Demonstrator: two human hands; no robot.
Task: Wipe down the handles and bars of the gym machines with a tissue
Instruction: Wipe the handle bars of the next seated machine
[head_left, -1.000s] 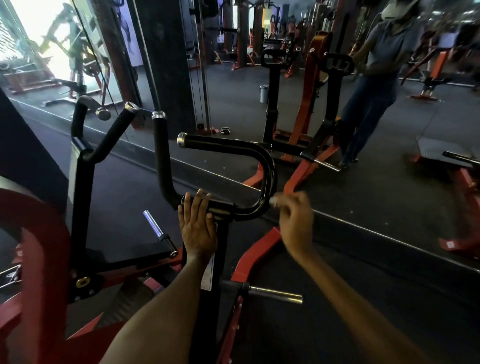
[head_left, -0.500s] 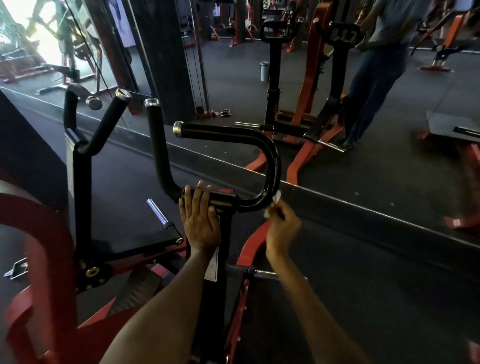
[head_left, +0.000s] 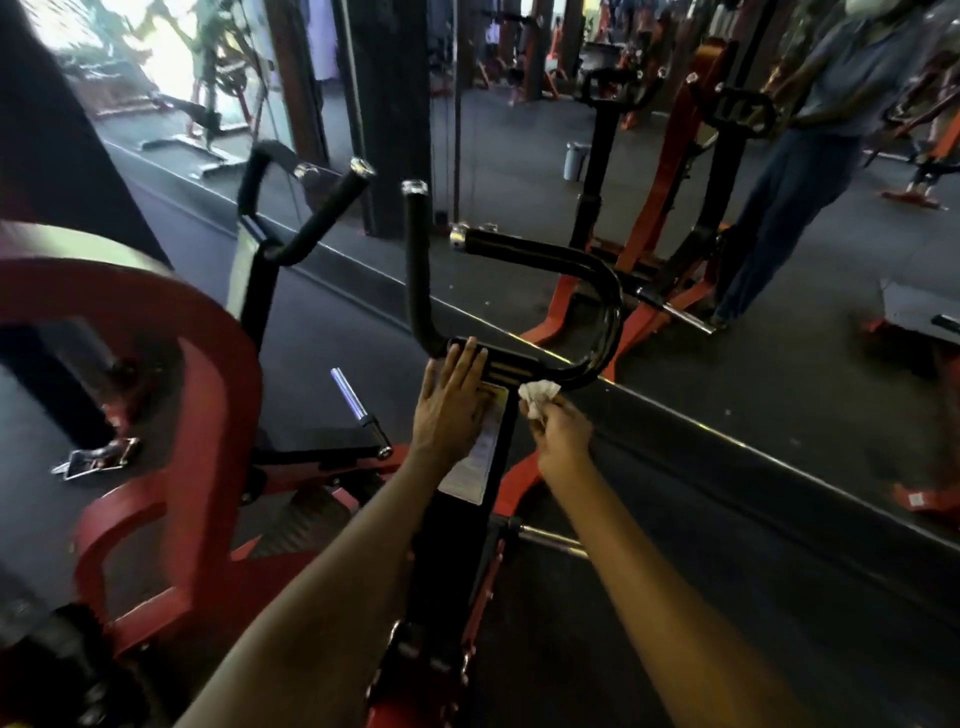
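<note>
a white paper label (head_left: 480, 452) is sticking on the black upright post (head_left: 457, 551) of the red and black gym machine, but its writing is too blurry to read.

two bare hands are showing. the left hand (head_left: 452, 402) is lying flat with straight fingers on the black curved handle bar (head_left: 597, 306), at the low part where the bar is meeting the post, and its palm is covering the top of the label. the right hand (head_left: 558, 426) is pinching one crumpled white tissue (head_left: 537, 392) in curled fingers. the tissue is sitting just under the low bend of the curved bar, right beside the post, and it looks to be touching the bar or almost touching it.

four black grip bars with shiny silver end caps are sticking up from the machine: the curved one, a straight one (head_left: 415, 260) beside it, and two more (head_left: 322, 218) farther left. two shiny silver pegs are showing, one (head_left: 358, 408) left of the post and one (head_left: 550, 540) low on the right.

a long wall mirror (head_left: 727, 234) is standing just past the bars, and its bottom edge is running across the dark rubber floor (head_left: 753, 597). open floor is lying to the right of the right arm. a big red curved frame piece (head_left: 156, 364) is crowding the left side.
</note>
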